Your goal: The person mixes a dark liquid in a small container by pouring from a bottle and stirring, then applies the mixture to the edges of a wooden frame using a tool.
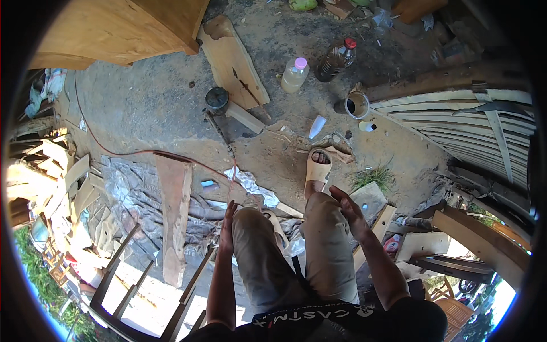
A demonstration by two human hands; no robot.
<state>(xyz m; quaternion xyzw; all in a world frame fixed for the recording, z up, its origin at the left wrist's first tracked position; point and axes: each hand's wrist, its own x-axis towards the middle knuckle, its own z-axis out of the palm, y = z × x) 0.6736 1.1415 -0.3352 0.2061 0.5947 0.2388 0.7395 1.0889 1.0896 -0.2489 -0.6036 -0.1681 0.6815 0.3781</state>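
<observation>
I see left hand at the left knee, right hand at the right knee; fingers extended, nothing visibly held. Crumpled white sheet lies ahead of the left, grey slab just beside the right.

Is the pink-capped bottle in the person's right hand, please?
No, the pink-capped bottle stands on the ground, apart from the right hand.

Right hand at knee, bottles ahead
</observation>
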